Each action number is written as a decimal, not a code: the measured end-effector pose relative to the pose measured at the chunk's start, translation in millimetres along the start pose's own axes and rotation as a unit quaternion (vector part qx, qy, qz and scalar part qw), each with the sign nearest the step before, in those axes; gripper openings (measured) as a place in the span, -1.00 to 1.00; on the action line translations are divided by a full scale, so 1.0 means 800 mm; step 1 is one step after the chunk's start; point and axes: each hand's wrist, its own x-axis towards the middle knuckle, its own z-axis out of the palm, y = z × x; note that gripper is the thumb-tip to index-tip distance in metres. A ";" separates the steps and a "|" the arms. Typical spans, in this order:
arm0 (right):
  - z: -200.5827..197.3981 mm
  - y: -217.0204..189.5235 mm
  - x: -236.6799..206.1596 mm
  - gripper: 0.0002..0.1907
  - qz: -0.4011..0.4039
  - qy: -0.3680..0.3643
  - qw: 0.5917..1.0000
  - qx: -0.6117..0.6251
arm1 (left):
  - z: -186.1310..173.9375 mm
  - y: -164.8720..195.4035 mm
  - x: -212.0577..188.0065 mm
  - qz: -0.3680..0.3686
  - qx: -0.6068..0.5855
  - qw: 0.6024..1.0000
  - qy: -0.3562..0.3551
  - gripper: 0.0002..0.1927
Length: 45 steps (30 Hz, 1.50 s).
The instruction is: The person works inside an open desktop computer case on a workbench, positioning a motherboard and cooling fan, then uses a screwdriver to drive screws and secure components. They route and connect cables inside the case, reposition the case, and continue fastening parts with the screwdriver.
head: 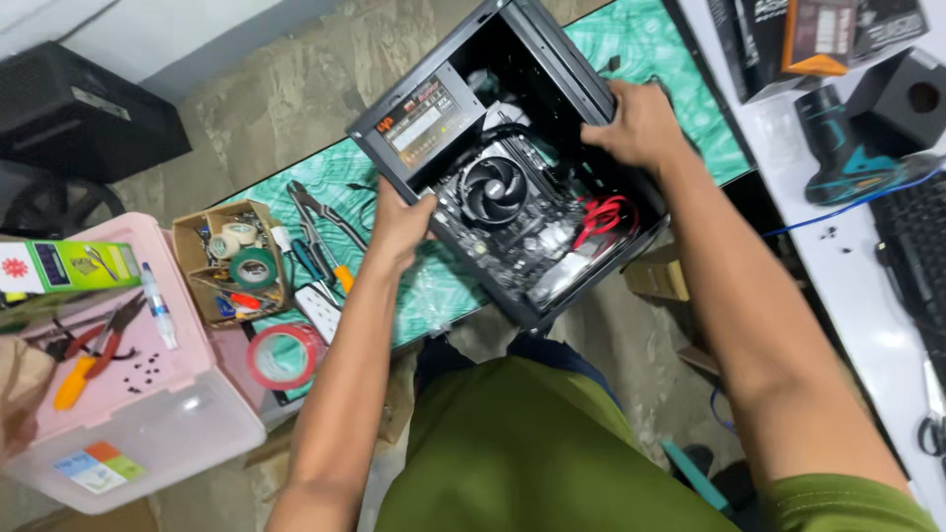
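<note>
I saw the left hand gripping the open computer case at its near edge. The right hand clasped the far edge, apparently tilting it above the green counter.

- Olive-green tee, plain, short sleeve edge just peeking in on the right shoulder
- Same green fabric filling the bottom middle, a bit rumpled, no print or logo anywhere
- Both forearms bare all the way down, no watch, no bands, no gloves
- Left hand and right hand bare too, no rings to be seen
- Dark blue-ish bit of trousers showing just above the shirt hem
</note>
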 end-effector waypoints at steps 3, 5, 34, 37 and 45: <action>-0.029 0.003 -0.056 -0.48 0.024 0.094 0.994 0.052 | 0.015 0.024 -0.024 0.175 0.025 0.984 -0.025 -0.11; -0.037 -0.003 -0.086 -0.44 -0.012 0.187 0.979 0.081 | 0.016 0.039 -0.028 0.266 0.045 0.962 -0.040 -0.03; 0.173 -0.188 -0.345 -0.32 0.008 0.367 0.909 0.197 | -0.079 0.095 -0.010 0.111 0.111 0.987 -0.029 -0.51; 0.145 -0.152 -0.376 -0.53 -0.027 0.363 0.918 0.160 | -0.105 0.130 -0.012 0.342 0.578 0.739 0.053 -0.34; -0.009 0.008 -0.253 0.04 -0.105 0.257 0.927 0.251 | 0.131 0.205 -0.143 0.509 0.549 0.652 0.122 -0.57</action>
